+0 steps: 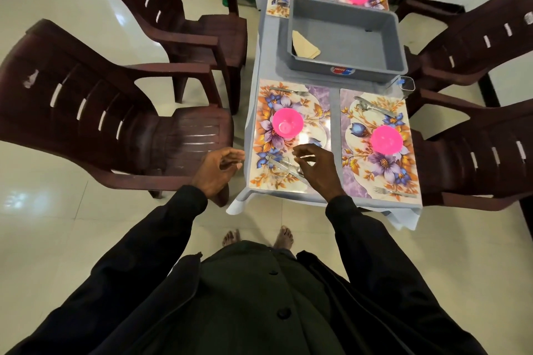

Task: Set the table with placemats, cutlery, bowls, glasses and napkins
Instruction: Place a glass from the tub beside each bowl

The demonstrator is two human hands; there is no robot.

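While four mats already carry pink bowls and cutlery, the right hand (313,171) hovers over the near-left mat (288,138), fingers (302,156) loosely curled and seemingly grasping nothing. A clear glass (278,166) lies just left of them, beside a spoon (291,171) angled near-right. The left hand (219,171) hangs released off the counter (266,49) edge, farther away. The grey tub (343,34) behind holds only folded napkins (305,47) in its left corner. Another glass (405,85) stands at the right.
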